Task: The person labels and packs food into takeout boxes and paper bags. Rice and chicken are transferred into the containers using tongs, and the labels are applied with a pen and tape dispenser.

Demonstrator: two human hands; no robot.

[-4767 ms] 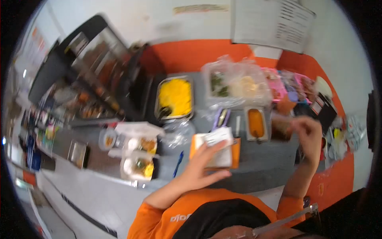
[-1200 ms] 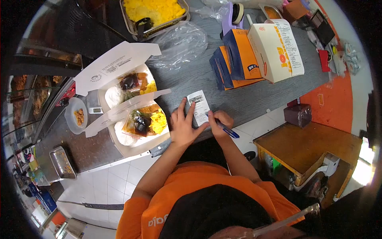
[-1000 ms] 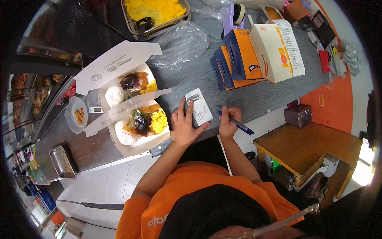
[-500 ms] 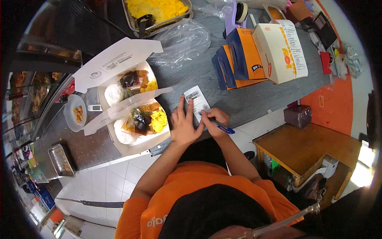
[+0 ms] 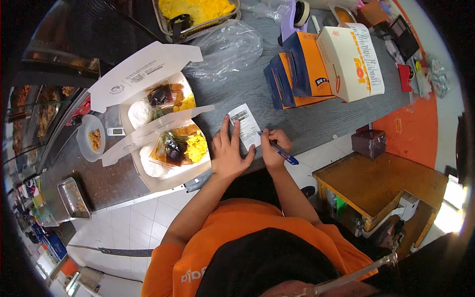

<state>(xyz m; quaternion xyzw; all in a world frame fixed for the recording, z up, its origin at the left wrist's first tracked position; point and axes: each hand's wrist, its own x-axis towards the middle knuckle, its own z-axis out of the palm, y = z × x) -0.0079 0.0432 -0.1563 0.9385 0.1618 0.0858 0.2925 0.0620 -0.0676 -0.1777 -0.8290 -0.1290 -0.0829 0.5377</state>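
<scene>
A white printed receipt (image 5: 248,129) lies on the dark grey table, tilted slightly. My left hand (image 5: 229,153) rests flat with its fingers spread, two fingertips and the thumb on the receipt's left and lower edges. In my right hand (image 5: 276,151) is a blue pen (image 5: 286,155), its tip end at the receipt's right edge and its back end pointing to the lower right. Left of my left hand stand two open meal boxes, the nearer box (image 5: 170,183) and the farther box (image 5: 127,110), holding white rice, yellow egg and small bags of dark sauce.
Stacked orange and navy cartons (image 5: 307,64) and a white carton (image 5: 346,64) stand at the back right. A clear plastic bag (image 5: 225,49) lies behind, near a tray of yellow egg (image 5: 198,12). At left are a plastic bowl (image 5: 91,138) and a metal tray (image 5: 74,198); a wooden desk (image 5: 381,178) is at right.
My right hand with the pen has shifted right, from the receipt's lower part to its right edge. My left hand stays on the paper.
</scene>
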